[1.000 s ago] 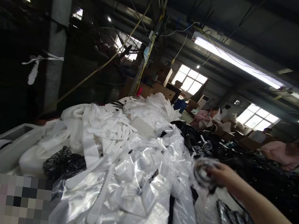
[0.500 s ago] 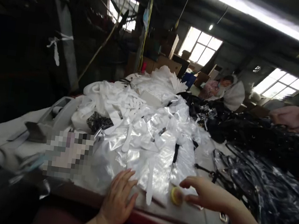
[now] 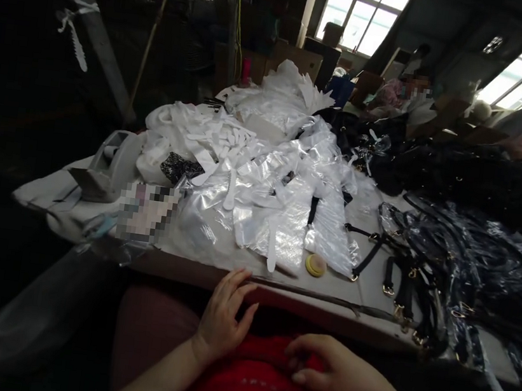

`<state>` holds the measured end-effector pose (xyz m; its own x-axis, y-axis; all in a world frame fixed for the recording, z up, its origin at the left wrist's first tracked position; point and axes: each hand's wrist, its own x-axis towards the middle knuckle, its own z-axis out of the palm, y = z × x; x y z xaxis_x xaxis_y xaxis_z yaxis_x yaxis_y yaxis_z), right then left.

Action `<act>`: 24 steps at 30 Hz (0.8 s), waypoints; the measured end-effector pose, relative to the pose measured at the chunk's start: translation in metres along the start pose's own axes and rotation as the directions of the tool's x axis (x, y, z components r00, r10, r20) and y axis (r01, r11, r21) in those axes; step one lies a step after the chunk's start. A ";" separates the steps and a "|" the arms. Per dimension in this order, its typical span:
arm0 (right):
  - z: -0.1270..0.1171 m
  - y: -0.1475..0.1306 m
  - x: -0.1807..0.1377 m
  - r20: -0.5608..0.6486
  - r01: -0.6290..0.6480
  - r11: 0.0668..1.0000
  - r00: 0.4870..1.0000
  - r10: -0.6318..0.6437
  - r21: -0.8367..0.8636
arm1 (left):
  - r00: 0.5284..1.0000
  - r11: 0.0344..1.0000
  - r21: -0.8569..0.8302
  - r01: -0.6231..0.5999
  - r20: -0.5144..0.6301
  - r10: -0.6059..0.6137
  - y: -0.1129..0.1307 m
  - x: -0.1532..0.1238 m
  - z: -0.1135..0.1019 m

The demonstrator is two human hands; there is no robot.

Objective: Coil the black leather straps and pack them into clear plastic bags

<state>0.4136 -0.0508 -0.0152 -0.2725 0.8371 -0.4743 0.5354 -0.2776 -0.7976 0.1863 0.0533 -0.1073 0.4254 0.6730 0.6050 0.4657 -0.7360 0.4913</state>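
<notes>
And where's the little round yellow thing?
In the head view, the round yellow thing lies right of centre near the front edge of the table, between the white strip on its left and the black strap on its right.

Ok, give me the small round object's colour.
Round object: yellow side, pale top; best in head view.

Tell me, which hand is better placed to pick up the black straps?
Probably the right hand: it is nearer the black straps, on the right of the table. The left hand is farther off, by the table's edge, and would probably reach across.
</notes>
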 end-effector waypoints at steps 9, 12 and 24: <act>0.012 0.019 0.056 -0.453 0.164 0.968 0.860 -0.235 -0.190 | 0.997 0.997 0.011 0.081 -0.018 -0.081 0.004 -0.039 -0.019; -0.003 0.015 0.102 -0.529 0.142 0.833 0.712 -0.461 -0.534 | 0.993 0.990 0.070 0.121 -0.012 -0.121 0.000 -0.057 -0.024; -0.026 -0.044 0.165 -0.452 0.212 0.515 0.283 -0.846 -0.830 | 0.975 0.954 0.208 0.218 -0.091 -0.203 -0.014 -0.087 -0.031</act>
<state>0.3662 0.1114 -0.0485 -0.1684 0.6851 0.7087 0.8817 0.4261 -0.2023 0.1184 0.0024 -0.1472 0.2493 0.7992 0.5469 0.6980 -0.5398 0.4705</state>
